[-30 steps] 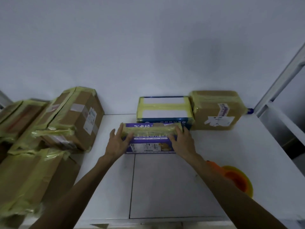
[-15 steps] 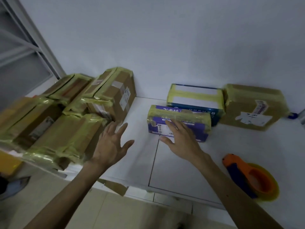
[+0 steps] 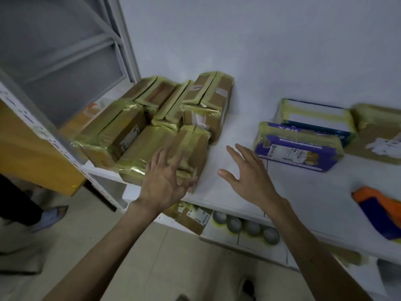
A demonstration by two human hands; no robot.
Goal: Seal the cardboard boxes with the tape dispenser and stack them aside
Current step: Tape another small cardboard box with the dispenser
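A: How does the purple box [image 3: 297, 146] look?
B: Banded in yellowish tape across its top, lying on the white tabletop [image 3: 303, 192] just in front of a blue box [image 3: 314, 118].
A: What has changed?
B: The right hand [image 3: 249, 172] has left it and now hangs open above the tabletop. The left hand [image 3: 165, 181], fingers spread, is over the nearest taped brown box [image 3: 152, 146].

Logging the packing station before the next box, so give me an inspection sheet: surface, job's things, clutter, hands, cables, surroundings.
Surface: white table.
Job's things: taped brown boxes piled left; purple box, blue box behind it; tape dispenser at right edge.
Clutter: carton of round grey items below the table edge.
Hands: left hand open over the nearest taped box; right hand open above the table.
Cables: nothing seen.
Surroundings: white wall, metal shelving at left.
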